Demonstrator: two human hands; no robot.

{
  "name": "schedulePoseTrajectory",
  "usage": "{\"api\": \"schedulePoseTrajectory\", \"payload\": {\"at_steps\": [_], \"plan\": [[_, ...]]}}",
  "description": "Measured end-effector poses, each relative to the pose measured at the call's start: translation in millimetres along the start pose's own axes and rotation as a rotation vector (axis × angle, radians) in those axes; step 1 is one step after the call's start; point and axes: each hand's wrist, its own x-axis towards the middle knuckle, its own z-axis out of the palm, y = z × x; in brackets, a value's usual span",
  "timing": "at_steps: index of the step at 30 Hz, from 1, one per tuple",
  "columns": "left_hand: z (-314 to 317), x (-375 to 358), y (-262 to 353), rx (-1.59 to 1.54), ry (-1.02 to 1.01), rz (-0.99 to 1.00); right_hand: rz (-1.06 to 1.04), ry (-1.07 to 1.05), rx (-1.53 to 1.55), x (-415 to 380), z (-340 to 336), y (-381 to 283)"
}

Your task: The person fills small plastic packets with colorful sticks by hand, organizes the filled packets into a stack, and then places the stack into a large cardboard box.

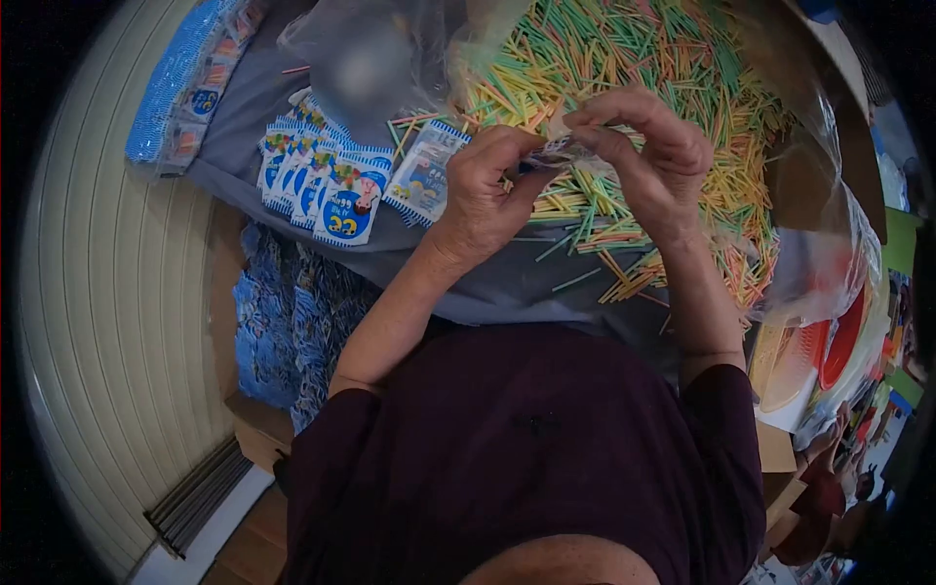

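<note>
Over the near edge of a heap of thin coloured sticks (pixel 673 58), both hands meet at a small clear plastic packet (pixel 556 149). My left hand (pixel 487 185) pinches the packet's left side between thumb and fingers. Opposite it, my right hand (pixel 651 156) has thumb and forefinger closed at the packet's right end. The fingers hide part of the packet, so its contents are hard to make out. Just left of my left hand lies a printed clear packet (pixel 427 174). Further left, several blue-and-white printed packets (pixel 348 200) overlap in a fanned row.
A dark grey cloth (pixel 487 283) covers the work surface. At the back stands a clear plastic bag (pixel 370 68). Strips of blue packets (pixel 175 97) lie at the far left, and a carton of blue wrappers (pixel 268 331) sits below. Red and yellow baskets (pixel 790 361) are at right.
</note>
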Motion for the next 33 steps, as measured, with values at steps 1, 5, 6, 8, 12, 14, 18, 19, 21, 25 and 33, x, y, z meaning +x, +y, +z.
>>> {"api": "schedulePoseTrajectory", "payload": {"at_steps": [1,5,6,8,12,14,18,19,21,25,33], "plan": [[-2.1,-0.6,1.3,0.004,0.003,-0.008,0.053,0.009,0.027,-0.6,-1.6,-1.1],[1.9,-1.1,-7.6,-0.119,0.04,-0.016,0.029,-0.158,0.016,1.6,3.1,0.4],[3.4,-1.4,-11.0,-0.233,0.05,-0.045,0.028,-0.159,0.009,4.1,0.2,-1.4],[8.5,-4.7,-7.9,-0.401,0.099,-0.13,-0.123,-0.311,-0.072,10.4,-4.3,-5.8],[-1.1,-5.9,-2.4,-0.4,0.044,-0.181,0.008,-0.148,-0.097,-2.6,-1.4,-10.4],[-3.8,-5.8,-4.1,-0.318,0.008,-0.078,-0.026,-0.148,-0.071,-7.8,-1.6,-3.9],[-5.6,-10.3,8.9,-0.634,-0.026,-0.365,-0.003,-0.117,0.053,-14.7,6.0,-5.9],[-6.4,-9.9,14.8,-0.632,-0.023,-0.363,0.084,-0.043,0.079,-16.3,7.1,-14.4],[-11.7,-8.8,25.3,-0.883,0.032,-0.543,0.159,0.015,0.13,-13.5,7.4,-19.8],[-23.4,-27.6,-4.0,-0.419,-0.12,-0.28,-0.074,-0.215,0.001,-9.5,7.2,-16.8],[-58.9,-57.8,17.3,-0.41,-0.026,-0.294,0.069,-0.147,0.106,-26.8,47.4,-30.8]]}}
